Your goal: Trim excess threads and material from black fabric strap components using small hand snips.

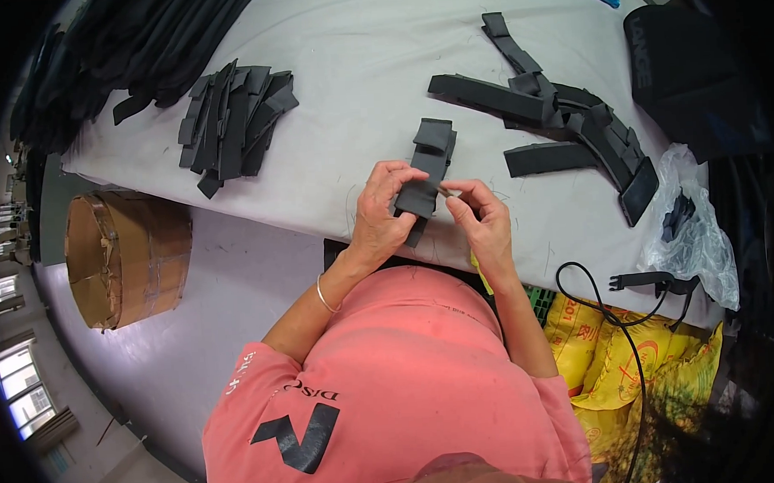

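Note:
In front of me, at the near edge of the table, lies a black fabric strap piece point(433, 153) with a folded flap at its far end. My left hand point(381, 211) is closed on its near part, with the thumb and fingers on the fabric. My right hand point(486, 224) is closed in a pinch at the strap's right side. A small, narrow thing sticks out from its fingertips, too small to name. Farther off to the right is a loose heap of similar black strap pieces point(563, 113). A neater stack of black strap pieces point(236, 118) lies to the left.
The table point(345, 79) has a pale cloth cover. Long black fabric items point(154, 44) are piled far left; a black bag point(686, 73) and clear plastic bag point(693, 219) sit right. A cardboard drum point(133, 257) stands left, yellow sacks point(621, 352) lower right, beside a hanging black cord point(638, 360).

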The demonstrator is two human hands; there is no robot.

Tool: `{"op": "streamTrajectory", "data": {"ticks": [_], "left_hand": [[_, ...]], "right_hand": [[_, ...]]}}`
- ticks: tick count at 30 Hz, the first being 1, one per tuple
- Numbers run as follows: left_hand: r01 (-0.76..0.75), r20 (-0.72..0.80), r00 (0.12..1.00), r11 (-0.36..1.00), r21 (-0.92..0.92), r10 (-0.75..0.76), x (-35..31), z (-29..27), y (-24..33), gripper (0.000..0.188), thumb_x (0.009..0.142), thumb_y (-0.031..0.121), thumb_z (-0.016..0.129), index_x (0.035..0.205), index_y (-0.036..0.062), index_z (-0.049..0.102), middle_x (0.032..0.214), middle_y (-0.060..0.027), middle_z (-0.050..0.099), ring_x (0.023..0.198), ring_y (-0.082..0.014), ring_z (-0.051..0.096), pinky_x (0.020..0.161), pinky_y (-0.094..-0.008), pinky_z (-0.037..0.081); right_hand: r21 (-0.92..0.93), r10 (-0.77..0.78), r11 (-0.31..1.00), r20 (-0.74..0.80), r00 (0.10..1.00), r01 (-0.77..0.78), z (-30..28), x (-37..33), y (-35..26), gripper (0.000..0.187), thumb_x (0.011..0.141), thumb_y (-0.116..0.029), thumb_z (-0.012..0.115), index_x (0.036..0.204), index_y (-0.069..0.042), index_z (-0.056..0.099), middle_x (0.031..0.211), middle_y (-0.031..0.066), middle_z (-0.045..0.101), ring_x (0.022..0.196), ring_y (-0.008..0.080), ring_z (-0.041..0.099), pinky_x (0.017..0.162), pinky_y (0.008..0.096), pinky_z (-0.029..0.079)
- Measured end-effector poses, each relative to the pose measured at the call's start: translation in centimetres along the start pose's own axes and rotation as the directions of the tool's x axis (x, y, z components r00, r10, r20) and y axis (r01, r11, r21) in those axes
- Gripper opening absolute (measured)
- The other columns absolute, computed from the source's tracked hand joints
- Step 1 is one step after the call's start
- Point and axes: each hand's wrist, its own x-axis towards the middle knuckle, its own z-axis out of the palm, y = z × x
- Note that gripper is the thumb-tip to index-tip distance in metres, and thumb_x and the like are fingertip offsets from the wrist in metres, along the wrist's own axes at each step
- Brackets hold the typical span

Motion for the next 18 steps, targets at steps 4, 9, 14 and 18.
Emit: {"op": "streamTrajectory", "data": {"ticks": [4,9,14,18], "left_hand": [[-0.011,0.008,1.0,1.0,-0.025,0.011,0.0,0.2,0.2,0.044,0.066,-0.015,0.054,0.107,0.0021,0.06,0.111,-0.0085,0.047,0.1,-0.0176,0.055,0.083,-0.0289,0.052],[-0.006,-0.114,0.993,0.996,-0.086,-0.004,0.2,0.4,1.0,0.048,0.065,-0.006,0.061,0.111,0.0072,0.057,0.109,-0.0113,0.05,0.096,-0.025,0.055,0.078,-0.032,0.047],[0.104,-0.138,0.983,0.985,-0.137,-0.123,-0.5,0.2,-2.1,0.04,0.073,0.0,0.064,0.112,0.0065,0.056,0.108,-0.0081,0.05,0.094,-0.0172,0.053,0.073,-0.0278,0.045],[0.551,0.339,0.834,0.642,-0.533,-0.435,-0.4,-0.4,-1.5,0.023,0.088,0.006,0.054,0.112,0.0052,0.056,0.104,-0.0025,0.054,0.091,-0.0085,0.05,0.071,-0.0247,0.044]], "right_hand": [[-0.023,0.06,0.998,0.029,0.998,-0.06,0.0,0.9,-0.8,0.017,0.086,-0.012,0.064,0.101,-0.006,0.067,0.073,-0.0046,0.057,0.066,0.0023,0.046,0.061,0.0177,0.037],[0.128,0.085,0.987,0.072,0.994,-0.094,0.2,1.0,-0.4,0.013,0.083,-0.01,0.068,0.096,-0.005,0.066,0.072,-0.0044,0.058,0.066,0.0022,0.047,0.06,0.0178,0.037],[-0.205,-0.326,0.922,0.04,0.944,0.327,1.2,-1.1,-0.6,0.02,0.071,0.006,0.06,0.087,-0.004,0.067,0.073,0.0053,0.065,0.057,0.01,0.056,0.052,0.0234,0.042],[-0.402,-0.431,0.803,0.116,0.895,0.44,1.0,-1.3,-0.8,0.031,0.062,0.009,0.056,0.086,-0.007,0.067,0.069,0.0051,0.063,0.057,0.0165,0.061,0.051,0.0271,0.047]]}}
